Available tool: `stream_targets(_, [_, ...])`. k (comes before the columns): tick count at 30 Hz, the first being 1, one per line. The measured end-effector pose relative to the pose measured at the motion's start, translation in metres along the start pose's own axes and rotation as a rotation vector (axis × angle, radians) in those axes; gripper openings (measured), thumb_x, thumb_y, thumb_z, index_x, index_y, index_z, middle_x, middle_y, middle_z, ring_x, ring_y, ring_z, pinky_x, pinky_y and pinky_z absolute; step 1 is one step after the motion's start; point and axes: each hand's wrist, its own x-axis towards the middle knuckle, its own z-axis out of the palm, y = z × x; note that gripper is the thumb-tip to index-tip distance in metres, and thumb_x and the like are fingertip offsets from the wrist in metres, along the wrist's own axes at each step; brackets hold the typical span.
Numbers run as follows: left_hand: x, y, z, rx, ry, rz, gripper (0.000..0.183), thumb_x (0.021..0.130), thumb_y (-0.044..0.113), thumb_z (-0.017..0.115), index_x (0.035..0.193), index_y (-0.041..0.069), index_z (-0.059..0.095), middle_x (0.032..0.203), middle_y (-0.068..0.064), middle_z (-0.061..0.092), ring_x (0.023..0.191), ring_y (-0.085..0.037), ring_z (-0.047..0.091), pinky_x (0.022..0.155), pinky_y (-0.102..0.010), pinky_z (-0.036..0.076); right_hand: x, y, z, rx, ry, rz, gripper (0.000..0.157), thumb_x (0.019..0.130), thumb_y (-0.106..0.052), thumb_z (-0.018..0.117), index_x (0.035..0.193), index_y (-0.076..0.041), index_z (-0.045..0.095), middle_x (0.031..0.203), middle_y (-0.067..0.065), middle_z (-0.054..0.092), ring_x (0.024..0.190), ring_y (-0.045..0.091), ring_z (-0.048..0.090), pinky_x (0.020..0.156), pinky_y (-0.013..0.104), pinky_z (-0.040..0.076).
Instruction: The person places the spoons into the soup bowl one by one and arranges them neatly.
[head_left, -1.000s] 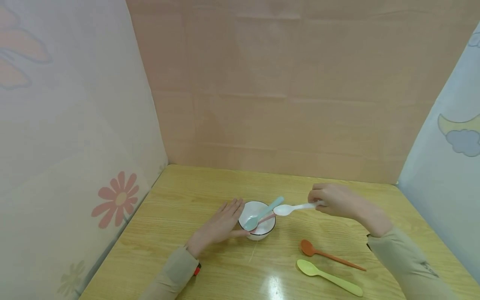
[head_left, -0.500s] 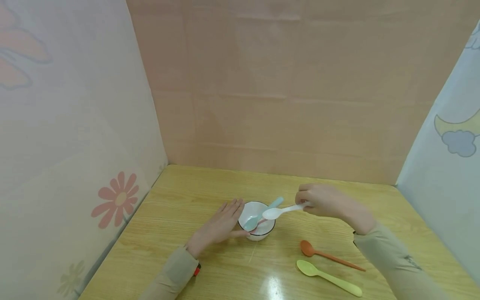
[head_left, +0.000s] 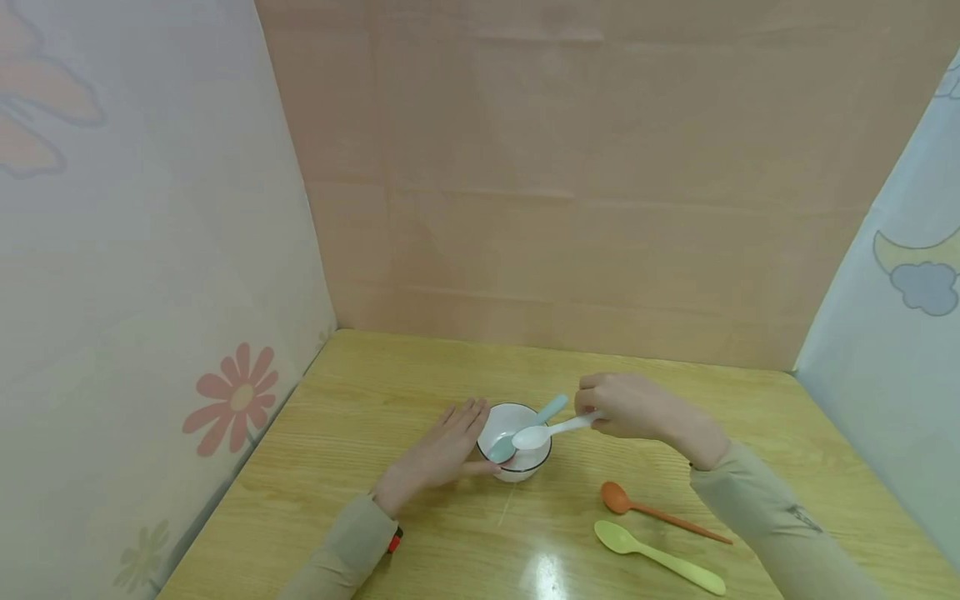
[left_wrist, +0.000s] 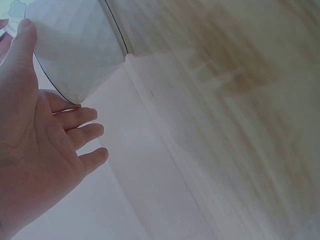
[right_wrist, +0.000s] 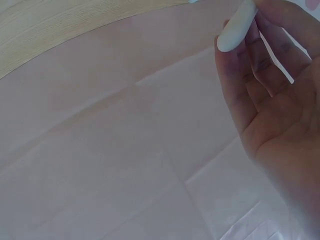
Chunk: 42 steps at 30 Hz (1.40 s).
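In the head view, a white bowl (head_left: 517,475) with a dark rim stands on the table. My left hand (head_left: 444,446) lies along its left side, fingers mostly straight and thumb at the near rim. The left wrist view shows the bowl (left_wrist: 80,45) between thumb and fingers of this hand (left_wrist: 45,135). A light blue spoon (head_left: 552,408) leans in the bowl, and a pink spoon beneath is mostly hidden. With my right hand (head_left: 633,408) I pinch the handle end of a white spoon (head_left: 532,437), its head over the bowl. In the right wrist view, thumb and fingertips hold the white handle (right_wrist: 237,30).
An orange spoon (head_left: 617,497) and a yellow-green spoon (head_left: 617,537) lie right of the bowl, near the right forearm. The wooden table (head_left: 420,358) ends at a brown back panel (head_left: 570,250). Patterned white panels flank both sides.
My right hand has moved left with the white spoon, bringing its head from the bowl's right rim to over the middle. The left hand and bowl have stayed put.
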Motion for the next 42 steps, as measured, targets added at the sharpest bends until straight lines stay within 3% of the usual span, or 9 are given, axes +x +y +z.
stream_targets(8, [0.001, -0.002, 0.000, 0.019, 0.012, 0.006, 0.097, 0.092, 0.065, 0.053, 0.156, -0.002, 0.024, 0.163, -0.019, 0.025, 0.152, -0.036, 0.024, 0.123, -0.054, 0.026, 0.007, -0.007, 0.004, -0.018, -0.022, 0.010, 0.020, 0.074, -0.005, 0.081, 0.079, -0.019, 0.069, 0.077, -0.009, 0.058, 0.066, 0.001, 0.050, 0.054, 0.017, 0.041])
stream_targets(21, [0.002, 0.000, -0.001, 0.015, 0.004, 0.005, 0.097, 0.092, 0.066, 0.052, 0.156, -0.001, 0.024, 0.164, -0.019, 0.024, 0.153, -0.036, 0.024, 0.123, -0.053, 0.026, 0.017, -0.015, 0.010, -0.021, -0.024, -0.042, 0.022, 0.071, -0.002, 0.081, 0.074, -0.019, 0.068, 0.075, -0.010, 0.055, 0.066, 0.002, 0.047, 0.056, 0.017, 0.040])
stream_targets(42, [0.001, -0.001, 0.000, 0.005, 0.007, 0.005, 0.096, 0.092, 0.064, 0.055, 0.155, -0.002, 0.025, 0.163, -0.020, 0.026, 0.152, -0.036, 0.025, 0.123, -0.053, 0.027, 0.025, -0.032, 0.018, -0.031, -0.090, 0.006, 0.019, 0.071, -0.008, 0.086, 0.075, -0.017, 0.069, 0.078, -0.009, 0.060, 0.070, 0.004, 0.050, 0.058, 0.020, 0.045])
